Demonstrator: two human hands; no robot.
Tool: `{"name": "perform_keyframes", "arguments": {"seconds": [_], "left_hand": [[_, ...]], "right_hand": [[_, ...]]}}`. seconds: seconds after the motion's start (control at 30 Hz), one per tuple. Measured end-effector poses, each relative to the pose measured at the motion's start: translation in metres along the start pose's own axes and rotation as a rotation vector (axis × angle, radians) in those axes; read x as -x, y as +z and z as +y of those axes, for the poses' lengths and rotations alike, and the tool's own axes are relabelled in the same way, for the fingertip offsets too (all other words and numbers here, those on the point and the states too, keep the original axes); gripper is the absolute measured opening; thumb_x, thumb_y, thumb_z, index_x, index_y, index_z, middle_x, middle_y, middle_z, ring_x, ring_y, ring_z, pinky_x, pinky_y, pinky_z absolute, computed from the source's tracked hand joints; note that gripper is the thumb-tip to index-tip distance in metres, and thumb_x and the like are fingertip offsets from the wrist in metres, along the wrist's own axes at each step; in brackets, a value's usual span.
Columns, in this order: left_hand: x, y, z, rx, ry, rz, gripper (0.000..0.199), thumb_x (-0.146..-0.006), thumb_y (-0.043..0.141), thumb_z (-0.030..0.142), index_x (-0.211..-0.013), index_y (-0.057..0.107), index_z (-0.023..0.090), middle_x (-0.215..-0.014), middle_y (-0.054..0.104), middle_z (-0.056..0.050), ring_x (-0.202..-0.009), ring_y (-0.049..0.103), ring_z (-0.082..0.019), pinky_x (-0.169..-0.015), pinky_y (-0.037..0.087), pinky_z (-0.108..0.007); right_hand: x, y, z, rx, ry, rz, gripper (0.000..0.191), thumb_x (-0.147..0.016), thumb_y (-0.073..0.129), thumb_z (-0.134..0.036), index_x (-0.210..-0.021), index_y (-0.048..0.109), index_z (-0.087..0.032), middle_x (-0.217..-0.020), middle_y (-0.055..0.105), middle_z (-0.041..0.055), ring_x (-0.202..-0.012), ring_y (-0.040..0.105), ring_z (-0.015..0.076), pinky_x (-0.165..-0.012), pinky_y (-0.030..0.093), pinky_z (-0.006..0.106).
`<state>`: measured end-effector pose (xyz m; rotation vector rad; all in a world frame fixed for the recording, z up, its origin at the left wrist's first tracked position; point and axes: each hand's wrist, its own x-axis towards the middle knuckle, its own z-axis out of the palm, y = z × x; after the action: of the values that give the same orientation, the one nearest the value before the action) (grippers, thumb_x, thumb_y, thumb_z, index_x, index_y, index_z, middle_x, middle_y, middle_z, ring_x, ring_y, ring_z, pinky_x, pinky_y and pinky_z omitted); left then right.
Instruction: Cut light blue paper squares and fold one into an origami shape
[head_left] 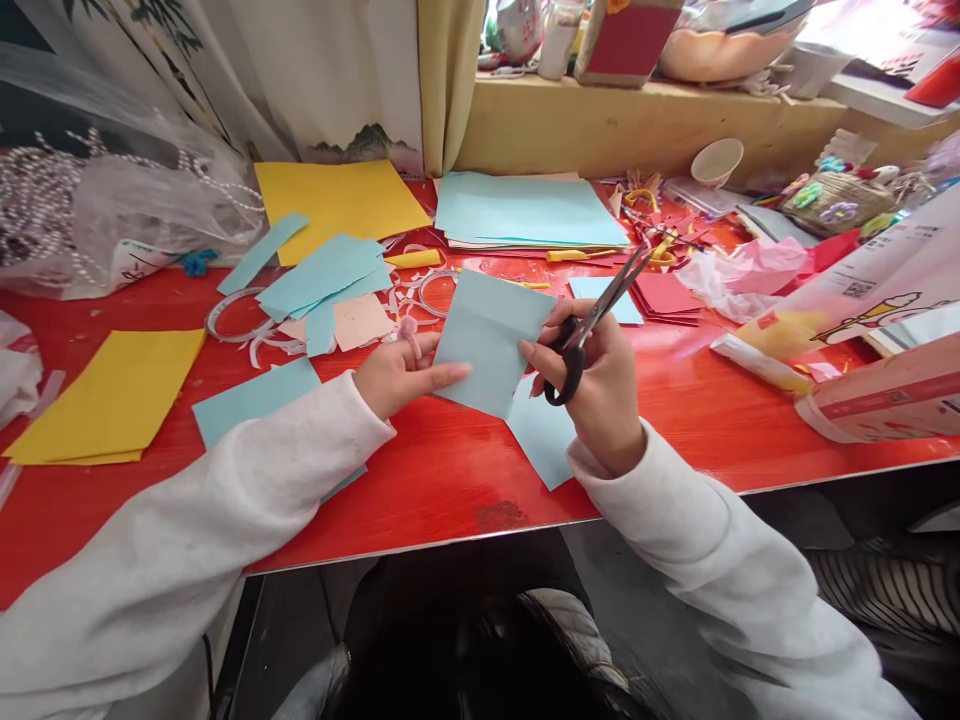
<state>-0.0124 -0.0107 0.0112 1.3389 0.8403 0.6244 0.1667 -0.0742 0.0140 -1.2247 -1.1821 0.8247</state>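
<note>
Between my two hands a light blue sheet of paper [491, 340] is held up above the red table, a faint crease across it. My left hand [401, 375] pinches its left edge, thumb on top; a pink fuzzy ring sits on one finger. My right hand [600, 385] has black-handled scissors [576, 365] in its grip, blades pointing up and away, while its thumb and fingertips also hold the sheet's right edge. Under the right hand lies another blue piece of paper [546, 440]. A further blue sheet [255, 400] is partly covered by my left forearm.
Yellow sheets [112, 395] lie at the left, with blue strips [326, 280] and tape rolls [240, 315] nearby. A stack of blue paper [529, 210] is at the back. Dark red paper squares [666, 298], scraps and a paper cup [716, 162] are on the right. The red table's [435, 505] front edge is close to me.
</note>
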Motion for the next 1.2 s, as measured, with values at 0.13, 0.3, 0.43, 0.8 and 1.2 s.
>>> {"name": "perform_keyframes", "arguments": {"seconds": [0.13, 0.3, 0.43, 0.8, 1.2], "left_hand": [[0.007, 0.001, -0.002, -0.226, 0.137, 0.103, 0.034, -0.066, 0.064, 0.04, -0.092, 0.067, 0.019, -0.073, 0.068, 0.0, -0.061, 0.063, -0.017, -0.074, 0.051, -0.034], [0.015, -0.013, -0.004, -0.663, 0.488, 0.28, 0.02, -0.074, 0.056, 0.031, -0.088, 0.069, 0.032, -0.079, 0.07, 0.003, -0.079, 0.063, -0.016, -0.082, 0.046, -0.028], [0.022, -0.018, 0.002, -0.685, 0.547, 0.207, 0.022, -0.072, 0.057, 0.026, -0.09, 0.068, 0.034, -0.103, 0.065, 0.005, -0.097, 0.059, -0.019, -0.086, 0.043, -0.026], [0.002, -0.002, 0.007, 0.02, 0.14, 0.301, 0.049, -0.074, 0.046, 0.056, -0.104, 0.058, 0.019, -0.087, 0.067, -0.006, -0.085, 0.063, -0.02, -0.071, 0.052, -0.032], [0.008, 0.002, 0.006, 0.069, 0.11, 0.168, 0.025, -0.058, 0.073, 0.031, -0.071, 0.062, 0.013, -0.066, 0.066, 0.0, -0.068, 0.063, -0.014, -0.071, 0.054, -0.029]], "right_hand": [[-0.003, 0.001, 0.001, -0.057, 0.037, -0.011, 0.034, -0.066, 0.065, -0.042, -0.086, 0.043, -0.025, -0.073, 0.048, -0.0019, -0.064, 0.058, 0.013, -0.044, 0.047, 0.023], [-0.008, -0.001, 0.001, -0.19, 0.273, -0.07, 0.039, -0.071, 0.05, -0.058, -0.083, 0.046, -0.021, -0.066, 0.051, -0.0005, -0.059, 0.056, 0.0118, -0.045, 0.043, 0.023], [-0.007, -0.002, 0.001, -0.219, 0.374, -0.25, 0.03, -0.068, 0.061, -0.046, -0.078, 0.049, -0.02, -0.053, 0.04, -0.005, -0.044, 0.039, 0.0066, -0.039, 0.03, 0.021], [-0.003, -0.001, 0.006, 0.046, -0.014, -0.03, 0.022, -0.066, 0.066, -0.029, -0.074, 0.046, -0.023, -0.067, 0.047, -0.0026, -0.058, 0.045, 0.0105, -0.052, 0.037, 0.025], [-0.003, -0.001, 0.014, 0.005, -0.019, -0.092, 0.036, -0.066, 0.068, -0.032, -0.093, 0.047, -0.024, -0.062, 0.049, -0.0045, -0.049, 0.042, 0.0079, -0.042, 0.032, 0.022]]}}
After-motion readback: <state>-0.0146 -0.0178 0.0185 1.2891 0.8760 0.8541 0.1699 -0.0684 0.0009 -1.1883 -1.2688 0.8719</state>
